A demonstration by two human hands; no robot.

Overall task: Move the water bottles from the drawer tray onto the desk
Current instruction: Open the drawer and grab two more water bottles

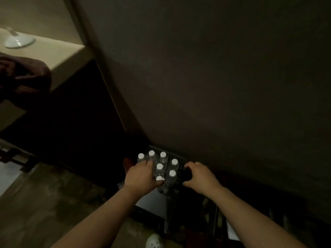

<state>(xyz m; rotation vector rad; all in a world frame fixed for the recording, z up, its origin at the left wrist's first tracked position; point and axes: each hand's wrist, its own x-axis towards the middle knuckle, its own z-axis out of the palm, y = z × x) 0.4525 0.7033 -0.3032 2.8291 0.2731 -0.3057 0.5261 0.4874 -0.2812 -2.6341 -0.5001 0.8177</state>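
Observation:
Several clear water bottles with white caps stand close together in a dark slatted drawer tray low in the middle of the view. My left hand reaches in from the left, its fingers curled around the bottles nearest me, the thumb by a front bottle's cap. My right hand hovers over the right side of the tray, fingers bent and apart, with nothing visibly in it. The scene is very dim, and the bottle bodies are hard to make out.
A pale desk surface with a white lamp base sits high at the upper left. A dark reddish cloth hangs by its edge. A broad dark cabinet front rises behind the tray. A white shoe shows on the floor.

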